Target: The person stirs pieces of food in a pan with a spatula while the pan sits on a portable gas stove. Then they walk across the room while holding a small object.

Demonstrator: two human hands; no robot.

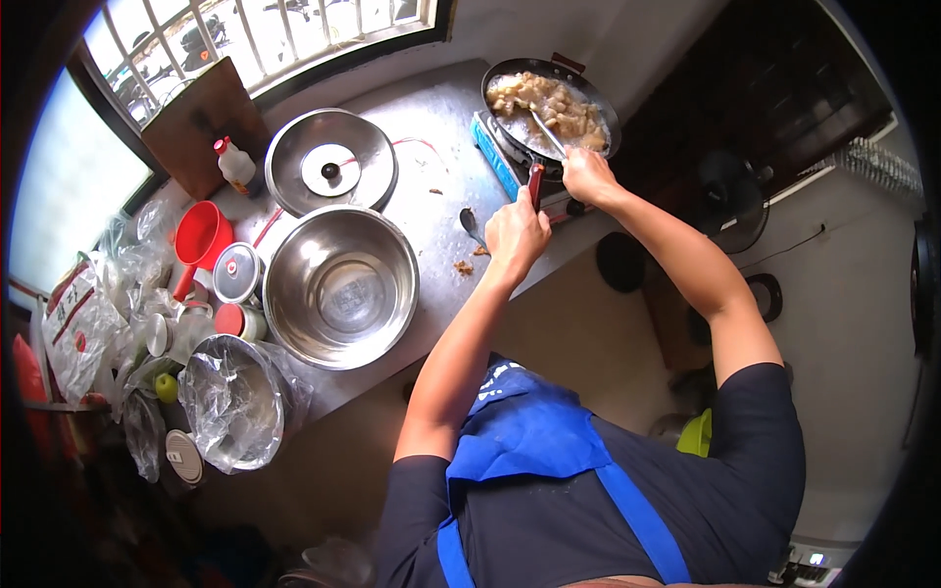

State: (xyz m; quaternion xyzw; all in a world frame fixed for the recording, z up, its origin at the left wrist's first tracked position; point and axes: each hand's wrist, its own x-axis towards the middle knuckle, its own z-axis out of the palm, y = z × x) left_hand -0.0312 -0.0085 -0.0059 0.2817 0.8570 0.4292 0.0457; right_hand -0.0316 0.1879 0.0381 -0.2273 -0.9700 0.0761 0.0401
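Observation:
A dark wok (614,120) sits on a blue-sided portable stove (496,157) at the far end of the counter. Pale golden chunks of food (549,103) fill much of it, in a whitish, bubbling-looking liquid. My left hand (518,235) is closed round the wok's reddish-brown handle (536,184). Beyond it, my right hand (588,176) grips a slim metal cooking utensil (547,134) that slants down into the food. The utensil's working end is buried, so I cannot tell its kind. A dark spoon (471,227) lies on the counter left of my left hand.
A large steel bowl (341,348) stands on the metal counter (441,127), with a steel basin (382,157) holding a knobbed lid behind it. A red dipper (203,235), a bottle (235,167), jars and plastic bags crowd the left. A cutting board (201,127) leans by the window.

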